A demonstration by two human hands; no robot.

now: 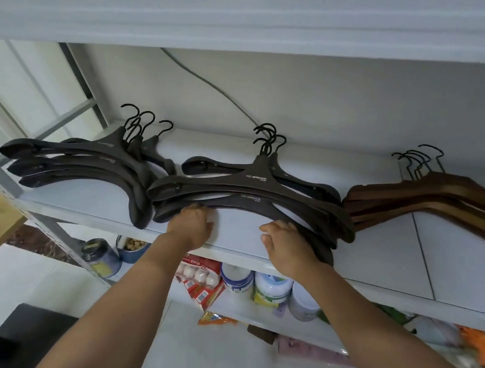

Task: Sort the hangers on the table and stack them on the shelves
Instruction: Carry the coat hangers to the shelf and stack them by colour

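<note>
My left hand [192, 225] and right hand [284, 246] each gripped an arm of the dark hanger stack [250, 182] at the front edge of the shelf [383, 245], and I judged that an even push toward the shelf's back would keep the hooks aligned.

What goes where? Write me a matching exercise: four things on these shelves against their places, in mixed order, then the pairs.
Things
1. left dark hanger stack
2. middle dark hanger stack
3. brown wooden hangers
4. egg carton

Places
A. on the shelf below
B. right end of the hanger shelf
C. gripped by the left hand and right hand
D. left end of the hanger shelf

Pairs: 1-D, 2-C, 3-B, 4-A
</note>
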